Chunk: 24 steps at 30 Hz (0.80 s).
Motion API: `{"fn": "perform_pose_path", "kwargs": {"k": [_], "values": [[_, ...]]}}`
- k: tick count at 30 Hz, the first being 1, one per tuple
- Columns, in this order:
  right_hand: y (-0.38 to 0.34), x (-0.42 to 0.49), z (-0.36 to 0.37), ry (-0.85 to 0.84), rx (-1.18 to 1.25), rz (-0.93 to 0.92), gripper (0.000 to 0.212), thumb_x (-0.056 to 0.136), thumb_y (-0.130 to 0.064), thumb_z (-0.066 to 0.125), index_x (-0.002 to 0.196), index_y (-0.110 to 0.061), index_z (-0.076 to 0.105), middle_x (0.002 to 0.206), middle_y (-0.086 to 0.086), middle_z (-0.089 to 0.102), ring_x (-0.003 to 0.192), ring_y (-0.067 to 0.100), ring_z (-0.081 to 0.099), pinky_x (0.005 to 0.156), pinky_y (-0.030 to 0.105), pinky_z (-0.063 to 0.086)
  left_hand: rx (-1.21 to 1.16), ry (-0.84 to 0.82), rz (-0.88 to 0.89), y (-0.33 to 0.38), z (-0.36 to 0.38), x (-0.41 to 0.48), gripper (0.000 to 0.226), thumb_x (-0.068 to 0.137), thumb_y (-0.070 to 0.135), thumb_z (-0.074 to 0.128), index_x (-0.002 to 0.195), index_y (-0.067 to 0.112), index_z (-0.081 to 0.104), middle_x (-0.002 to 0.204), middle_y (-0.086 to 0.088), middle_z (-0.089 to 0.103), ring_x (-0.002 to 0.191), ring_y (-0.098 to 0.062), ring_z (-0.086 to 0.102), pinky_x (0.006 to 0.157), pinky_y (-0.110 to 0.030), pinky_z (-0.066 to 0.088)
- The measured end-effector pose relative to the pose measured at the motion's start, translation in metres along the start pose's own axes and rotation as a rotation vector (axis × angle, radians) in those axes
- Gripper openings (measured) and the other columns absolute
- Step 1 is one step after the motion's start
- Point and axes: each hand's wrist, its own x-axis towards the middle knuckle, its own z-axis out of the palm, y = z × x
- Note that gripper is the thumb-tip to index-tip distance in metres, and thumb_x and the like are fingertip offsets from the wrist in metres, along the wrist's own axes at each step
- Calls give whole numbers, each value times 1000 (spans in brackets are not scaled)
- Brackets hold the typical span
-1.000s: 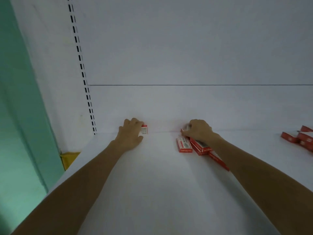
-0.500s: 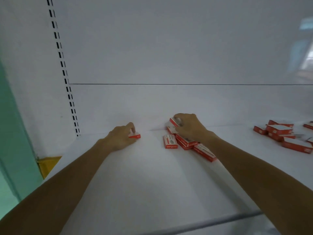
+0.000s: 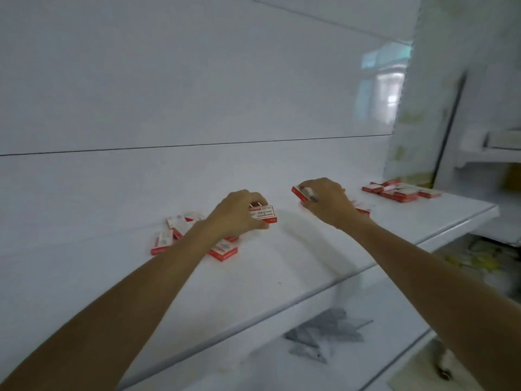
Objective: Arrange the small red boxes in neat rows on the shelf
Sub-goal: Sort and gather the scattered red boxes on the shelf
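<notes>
The red boxes (image 3: 263, 215) look like printed cardboard; the white shelf (image 3: 282, 266) and back panel (image 3: 197, 80) are smooth and glossy.

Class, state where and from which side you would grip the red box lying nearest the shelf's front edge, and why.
Probably pinch the red box across its narrow side walls, coming from above at the front: it lies flat on the shelf, broad face up, its front corner free.

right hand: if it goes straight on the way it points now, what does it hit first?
Probably the white back panel: the right hand, gripping a red box, points up-left toward it. The left hand looks nearer the camera, off that line, though depth is unclear.
</notes>
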Motion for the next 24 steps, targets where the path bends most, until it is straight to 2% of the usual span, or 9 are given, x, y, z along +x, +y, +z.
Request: {"fn": "perform_pose_path", "kwargs": {"k": [2, 3, 5, 7, 11, 13, 19, 22, 24], "values": [[40, -20, -32, 45, 9, 37, 15, 82, -13, 60, 95, -17, 66, 102, 11, 67, 84, 17, 61, 69, 15, 43, -37, -14, 38, 38, 27, 21, 47, 71, 32, 76, 113, 21, 59, 111, -5, 58, 101, -20, 54, 89, -35, 44], [62, -29, -49, 69, -37, 53, 18, 83, -12, 59, 99, -15, 67, 103, 11, 67, 86, 19, 60, 70, 17, 40, -54, -24, 60, 59, 42, 31, 48, 71, 32, 76, 114, 20, 59, 111, -6, 58, 101, -21, 54, 89, -35, 45], [105, -46, -79, 108, -116, 96, 29, 82, -8, 60, 111, -13, 65, 112, 11, 64, 102, 26, 57, 81, 24, 37, -85, -38, 104, 102, 72, 50, 49, 72, 33, 75, 116, 17, 59, 112, -6, 59, 99, -20, 54, 86, -32, 44], [148, -62, -106, 137, -150, 138, 36, 80, -5, 62, 115, -11, 62, 119, 11, 62, 109, 26, 55, 85, 23, 36, -114, -57, 155, 142, 101, 66, 48, 73, 34, 74, 115, 17, 59, 113, -4, 59, 96, -16, 53, 83, -28, 42], [226, -85, -148, 161, -211, 250, 37, 81, -5, 62, 117, -14, 62, 121, 9, 60, 108, 24, 54, 81, 21, 34, -139, -81, 234, 211, 154, 95, 46, 74, 36, 72, 114, 18, 60, 113, -3, 61, 91, -12, 52, 75, -24, 42], [259, -93, -163, 152, -246, 286, 37, 81, -6, 62, 117, -15, 62, 119, 10, 60, 107, 25, 54, 79, 21, 35, -182, -85, 232, 240, 176, 107, 46, 75, 35, 72, 116, 19, 59, 116, -3, 61, 92, -12, 52, 76, -24, 41], [331, -107, -185, 180, -249, 328, 30, 83, -8, 62, 112, -11, 64, 113, 11, 61, 96, 22, 57, 75, 18, 35, -218, -147, 269, 297, 223, 151, 50, 76, 37, 71, 121, 24, 55, 127, 0, 57, 111, -18, 54, 92, -34, 46], [364, -98, -190, 206, -233, 337, 28, 84, -11, 62, 111, -13, 64, 112, 9, 60, 87, 12, 47, 65, 7, 28, -228, -144, 273, 309, 243, 181, 51, 75, 36, 71, 122, 26, 55, 128, 1, 57, 110, -17, 54, 88, -30, 46], [388, -83, -191, 228, -230, 342, 28, 83, -9, 63, 111, -13, 64, 112, 10, 60, 87, 12, 45, 62, 7, 24, -243, -129, 262, 315, 254, 204, 50, 75, 36, 72, 120, 28, 53, 125, 2, 57, 106, -15, 54, 85, -29, 46]]}}
